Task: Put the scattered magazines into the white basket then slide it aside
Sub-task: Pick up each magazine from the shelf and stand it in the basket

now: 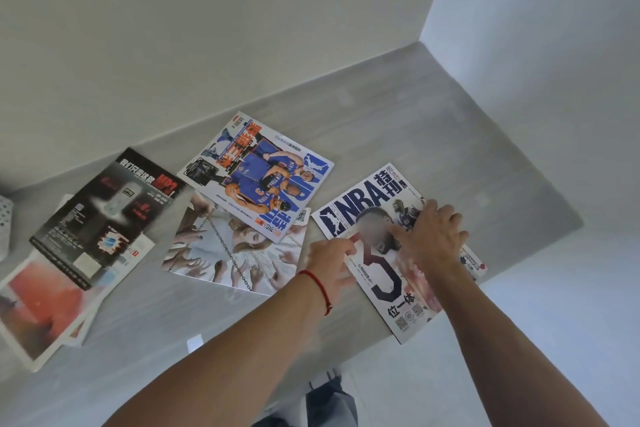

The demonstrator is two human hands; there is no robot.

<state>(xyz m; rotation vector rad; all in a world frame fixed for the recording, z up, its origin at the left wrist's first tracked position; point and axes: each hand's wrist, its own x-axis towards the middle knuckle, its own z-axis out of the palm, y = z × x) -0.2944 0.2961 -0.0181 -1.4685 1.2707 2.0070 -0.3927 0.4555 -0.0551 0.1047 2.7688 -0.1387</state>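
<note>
Several magazines lie scattered on a grey table (433, 121). At the right is a white NBA magazine (367, 198) with a big "3" on its cover. My right hand (431, 236) rests flat on it, fingers spread. My left hand (332, 262), with a red string at the wrist, touches that magazine's left edge; blur hides whether it grips. A blue basketball magazine (256, 173) overlaps a pale one with chains and hands (221, 253). A black MP3 magazine (104, 215) lies on an orange one (38, 305). The white perforated basket (5, 218) peeks in at the far left edge.
White walls meet behind the table, with a corner at the upper right. The table's right end stops just past the NBA magazine, which overhangs the near edge. A small white tag (194, 342) lies on the table near my left forearm. My shoe (323, 380) shows on the floor below.
</note>
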